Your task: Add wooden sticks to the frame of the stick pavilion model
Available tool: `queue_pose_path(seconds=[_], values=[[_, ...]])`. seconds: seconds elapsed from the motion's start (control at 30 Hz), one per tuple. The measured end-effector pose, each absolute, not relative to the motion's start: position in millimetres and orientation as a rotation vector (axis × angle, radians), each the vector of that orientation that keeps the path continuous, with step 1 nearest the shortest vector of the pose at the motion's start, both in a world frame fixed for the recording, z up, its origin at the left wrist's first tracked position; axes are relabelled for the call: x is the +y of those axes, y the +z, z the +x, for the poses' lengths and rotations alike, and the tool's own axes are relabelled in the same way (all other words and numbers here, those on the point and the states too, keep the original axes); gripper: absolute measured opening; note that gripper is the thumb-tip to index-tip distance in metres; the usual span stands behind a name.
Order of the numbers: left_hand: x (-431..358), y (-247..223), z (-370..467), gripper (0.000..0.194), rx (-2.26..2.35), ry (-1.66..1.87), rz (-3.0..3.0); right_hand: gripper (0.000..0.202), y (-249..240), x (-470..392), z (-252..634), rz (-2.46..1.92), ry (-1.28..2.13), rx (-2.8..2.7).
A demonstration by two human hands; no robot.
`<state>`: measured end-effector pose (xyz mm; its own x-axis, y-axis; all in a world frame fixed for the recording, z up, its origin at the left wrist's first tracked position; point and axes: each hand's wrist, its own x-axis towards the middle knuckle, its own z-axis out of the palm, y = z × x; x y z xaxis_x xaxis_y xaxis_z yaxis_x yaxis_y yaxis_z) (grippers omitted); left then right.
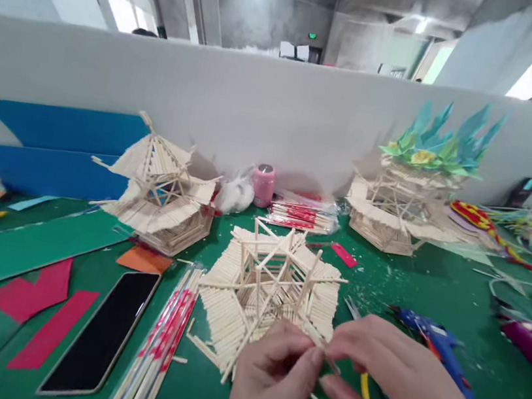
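My left hand (278, 376) is closed in a pinch on a thin wooden stick (314, 334), close to the front right of a stick-built model (217, 315). My right hand (393, 382) meets it from the right, its fingertips on the same stick's end by my left thumb. The model has a flat, many-sided ring of pale sticks with upright posts and crossing sticks in the middle. My hands cover part of its front edge. Below the right hand, a yellow-handled tool (365, 386) is mostly hidden; a metal tip (352, 307) shows above the knuckles.
Two more stick models, one roofed (161, 204) and one topped with blue-green paper leaves (393, 211), stand behind. A blue glue gun (443, 350) lies right. Packed sticks (162, 337), a phone (101, 335) and red paper (53, 335) lie left. A pink container (262, 186) stands by the partition (307, 119).
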<state>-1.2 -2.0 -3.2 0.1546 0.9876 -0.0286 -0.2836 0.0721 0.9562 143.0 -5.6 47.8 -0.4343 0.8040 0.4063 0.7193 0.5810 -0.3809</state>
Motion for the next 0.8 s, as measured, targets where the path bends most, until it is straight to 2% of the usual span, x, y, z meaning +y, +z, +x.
queue_pose_path(seconds=[0.2, 0.63, 0.8], values=[[-2.8, -14.5, -2.4, 0.013, 0.906, 1.233, 1.104, 0.007, 46.6, -5.3, 142.7, -1.215, 0.185, -2.405], [2.0, -1.7, -0.9, 0.011, 0.849, 1.373, 1.135, 0.014, 45.1, -5.0, 139.5, -1.284, 0.106, -2.286], [1.0, -3.1, -1.2, 0.018, 0.855, 1.389, 1.142, 0.008, 63.6, 6.6, 140.9, -1.405, 0.287, -2.128]])
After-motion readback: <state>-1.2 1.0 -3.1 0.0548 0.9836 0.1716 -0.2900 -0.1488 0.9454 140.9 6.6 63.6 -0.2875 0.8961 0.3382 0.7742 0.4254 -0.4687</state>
